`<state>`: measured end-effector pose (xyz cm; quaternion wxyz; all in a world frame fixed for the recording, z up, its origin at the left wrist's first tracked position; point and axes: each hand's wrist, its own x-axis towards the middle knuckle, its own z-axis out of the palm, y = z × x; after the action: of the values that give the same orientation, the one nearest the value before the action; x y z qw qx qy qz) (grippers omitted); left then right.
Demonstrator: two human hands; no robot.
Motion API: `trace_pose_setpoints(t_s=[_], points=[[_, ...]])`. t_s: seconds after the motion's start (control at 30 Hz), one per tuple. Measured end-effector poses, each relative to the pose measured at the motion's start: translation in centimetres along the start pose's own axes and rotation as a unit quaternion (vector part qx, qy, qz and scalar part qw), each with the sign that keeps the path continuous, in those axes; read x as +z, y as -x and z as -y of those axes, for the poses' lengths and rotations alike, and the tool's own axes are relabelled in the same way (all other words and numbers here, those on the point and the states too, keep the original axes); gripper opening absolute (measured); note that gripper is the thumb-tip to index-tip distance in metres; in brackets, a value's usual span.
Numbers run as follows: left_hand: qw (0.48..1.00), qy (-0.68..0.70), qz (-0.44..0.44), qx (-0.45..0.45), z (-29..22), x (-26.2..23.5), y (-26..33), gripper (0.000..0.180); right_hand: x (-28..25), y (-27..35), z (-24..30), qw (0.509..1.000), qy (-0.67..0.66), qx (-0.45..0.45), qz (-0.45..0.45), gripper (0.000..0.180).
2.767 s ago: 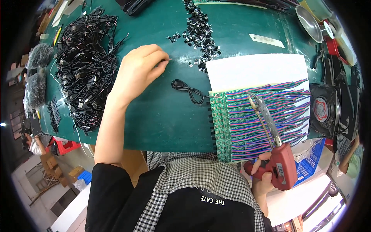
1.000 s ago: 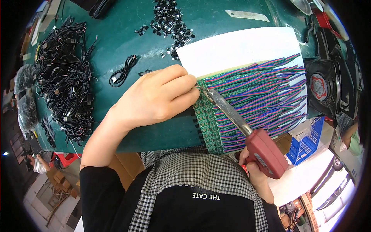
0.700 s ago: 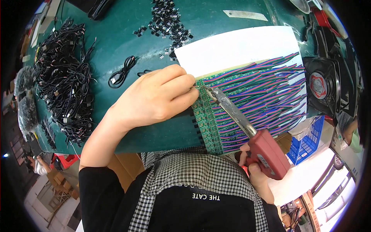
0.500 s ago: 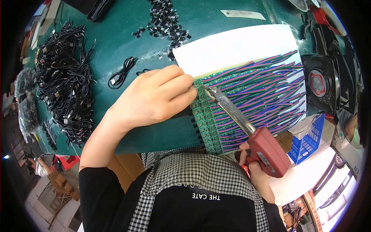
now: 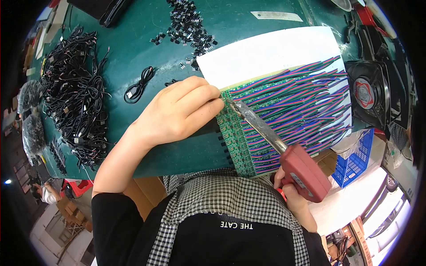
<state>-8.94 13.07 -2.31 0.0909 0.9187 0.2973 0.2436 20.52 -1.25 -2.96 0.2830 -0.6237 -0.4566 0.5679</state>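
A green panel of small circuit boards (image 5: 235, 146) lies flat, with bundles of red, blue, green and black wires (image 5: 293, 104) running off to the right. My left hand (image 5: 177, 113) is closed in a pinch at the panel's upper left corner; whatever its fingertips hold is hidden. In my right hand (image 5: 293, 195) is a red gun-shaped soldering iron (image 5: 306, 173), gripped by the handle. Its metal tip meets the boards' left edge, just beside my left fingertips. Small black connectors (image 5: 225, 144) stick out along the panel's left side.
White paper (image 5: 270, 51) lies under the wires on the green table (image 5: 133, 44). Black cables are heaped (image 5: 75, 97) at left, with one coiled cable (image 5: 140, 85) nearer. Loose black connectors (image 5: 191, 26) lie at the back. A fan (image 5: 366, 91) stands at right, above a blue crate (image 5: 353, 159).
The soldering iron has shifted slightly left, its tip staying by the same corner of the panel. My left hand has barely moved and stays pinched. The whole view shifts a little.
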Motion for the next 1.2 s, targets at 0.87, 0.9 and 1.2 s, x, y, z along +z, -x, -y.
trace_pose_setpoints(t_s=[0.87,0.9,1.2], points=[[0.997,-0.063,-0.004,0.042,-0.3,-0.2,-0.1,0.021,-0.2,0.0,0.6,0.998,-0.055,-0.034,0.007,0.050],[0.997,-0.063,-0.004,0.042,-0.4,-0.1,0.0,0.021,-0.1,0.0,0.7,0.997,-0.081,-0.011,0.001,0.045],[0.990,-0.097,-0.019,0.098,-1.2,0.8,0.3,0.028,-0.5,0.3,-0.4,0.996,0.071,-0.054,0.021,0.046]])
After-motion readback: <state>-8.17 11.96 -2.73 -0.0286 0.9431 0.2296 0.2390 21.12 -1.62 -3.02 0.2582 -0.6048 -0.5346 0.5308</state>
